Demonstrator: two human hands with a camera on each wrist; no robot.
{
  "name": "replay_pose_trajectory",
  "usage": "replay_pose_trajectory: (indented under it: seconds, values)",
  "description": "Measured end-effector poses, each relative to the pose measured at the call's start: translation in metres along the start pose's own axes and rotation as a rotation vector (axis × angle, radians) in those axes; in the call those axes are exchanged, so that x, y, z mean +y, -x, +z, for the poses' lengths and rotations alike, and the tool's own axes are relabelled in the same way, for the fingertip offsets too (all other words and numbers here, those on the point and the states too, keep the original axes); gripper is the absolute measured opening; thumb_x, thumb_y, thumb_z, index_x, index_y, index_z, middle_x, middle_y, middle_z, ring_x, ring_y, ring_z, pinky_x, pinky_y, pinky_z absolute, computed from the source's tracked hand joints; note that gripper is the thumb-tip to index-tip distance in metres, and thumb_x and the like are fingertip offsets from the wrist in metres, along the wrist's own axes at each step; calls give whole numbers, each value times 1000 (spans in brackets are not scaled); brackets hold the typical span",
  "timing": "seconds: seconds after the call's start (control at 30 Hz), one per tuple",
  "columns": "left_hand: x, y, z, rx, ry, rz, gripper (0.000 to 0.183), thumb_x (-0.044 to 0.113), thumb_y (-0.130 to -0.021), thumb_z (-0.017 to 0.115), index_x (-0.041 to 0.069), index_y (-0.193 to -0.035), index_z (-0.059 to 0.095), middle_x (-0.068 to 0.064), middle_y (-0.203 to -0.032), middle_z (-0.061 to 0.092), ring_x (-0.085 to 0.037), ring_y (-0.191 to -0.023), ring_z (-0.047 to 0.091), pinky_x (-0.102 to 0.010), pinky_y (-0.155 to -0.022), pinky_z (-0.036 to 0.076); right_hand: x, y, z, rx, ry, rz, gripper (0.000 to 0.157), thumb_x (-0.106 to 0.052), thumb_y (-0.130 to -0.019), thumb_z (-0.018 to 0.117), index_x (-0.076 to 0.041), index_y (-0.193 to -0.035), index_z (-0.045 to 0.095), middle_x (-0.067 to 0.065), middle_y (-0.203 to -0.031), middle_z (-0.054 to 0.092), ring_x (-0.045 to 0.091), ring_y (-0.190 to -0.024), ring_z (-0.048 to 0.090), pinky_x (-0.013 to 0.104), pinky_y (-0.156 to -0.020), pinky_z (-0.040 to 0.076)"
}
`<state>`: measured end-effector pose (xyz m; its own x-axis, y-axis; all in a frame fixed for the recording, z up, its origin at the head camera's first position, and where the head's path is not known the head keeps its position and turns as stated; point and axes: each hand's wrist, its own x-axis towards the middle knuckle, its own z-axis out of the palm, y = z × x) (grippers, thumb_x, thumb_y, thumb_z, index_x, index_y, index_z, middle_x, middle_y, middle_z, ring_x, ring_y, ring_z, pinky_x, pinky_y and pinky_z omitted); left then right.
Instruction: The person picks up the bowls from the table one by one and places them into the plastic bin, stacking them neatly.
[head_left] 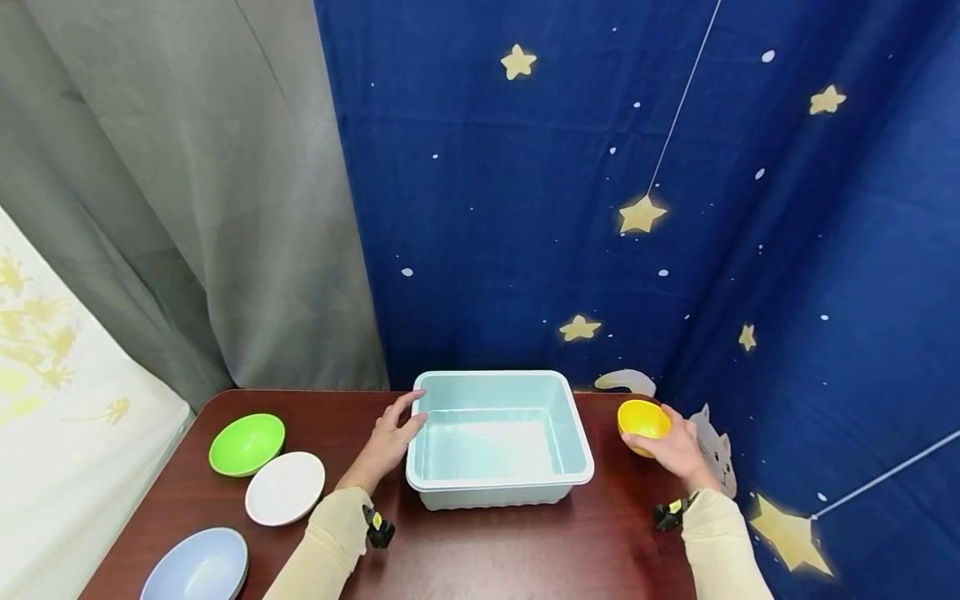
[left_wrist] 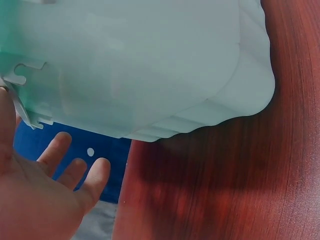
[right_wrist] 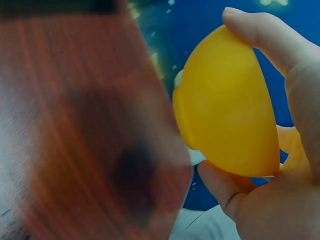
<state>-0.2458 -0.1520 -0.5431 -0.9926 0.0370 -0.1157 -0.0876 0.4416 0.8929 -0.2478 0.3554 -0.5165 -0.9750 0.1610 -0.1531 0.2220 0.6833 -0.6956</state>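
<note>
A pale blue-green plastic basin (head_left: 498,493) stands at the back middle of the table. My left hand (head_left: 392,440) is at its left rim, fingers spread. In the left wrist view, the thumb of that hand (left_wrist: 42,192) meets the edge of the basin (left_wrist: 150,65), while the other fingers stretch apart below it. To the right of the basin, my right hand (head_left: 675,450) grips a yellow bowl (head_left: 643,421) by its right side. Seen from the right wrist, the bowl (right_wrist: 230,105) is tilted on its side, its rim toward the palm (right_wrist: 272,210).
On the left of the dark wooden table (head_left: 480,554) lie a green bowl (head_left: 247,445), a white dish (head_left: 286,488) and a light blue bowl (head_left: 198,571). A blue star-patterned curtain (head_left: 495,208) hangs behind, beside a grey one (head_left: 285,208).
</note>
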Motion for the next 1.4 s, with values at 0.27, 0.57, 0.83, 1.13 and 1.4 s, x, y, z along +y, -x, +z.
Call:
replay_pose_trajectory:
  seconds: [0.27,0.57,0.83,1.13,1.4]
  values:
    - [0,-1,-1,4,9,7,46,48,-105,51,46,-150,41,-6,-166,27,-39,-154,16,-74,-119,19,-24,0,-12,-32,-33,-83,121,-54,-79,83,-4,-163,10,29,-155,19,43,-129,34,57,-105,36]
    - [-2,-1,-1,1,5,-1,48,54,-103,52,47,-150,42,-7,-167,25,-42,-156,13,-75,-118,18,-45,4,-23,-52,3,-155,116,-52,-80,83,-8,-163,13,28,-154,22,41,-129,38,53,-103,40]
    - [-3,-2,1,7,9,36,48,48,-104,52,45,-151,42,-6,-166,29,-44,-156,11,-75,-118,17,-68,5,-31,-80,33,-206,112,-53,-80,82,-13,-163,18,25,-155,27,40,-128,43,49,-100,43]
    - [-4,2,1,7,2,29,49,52,-104,52,45,-151,41,-6,-165,30,-42,-155,20,-73,-118,22,-81,1,-24,-127,-12,-247,109,-53,-79,83,-20,-163,22,17,-156,30,36,-128,47,47,-102,44]
    - [-5,2,0,9,12,31,50,55,-102,52,46,-150,42,-5,-165,30,-42,-155,19,-73,-119,20,-106,-3,-16,-182,-14,-300,105,-53,-78,84,-22,-161,28,14,-156,35,36,-129,49,53,-109,43]
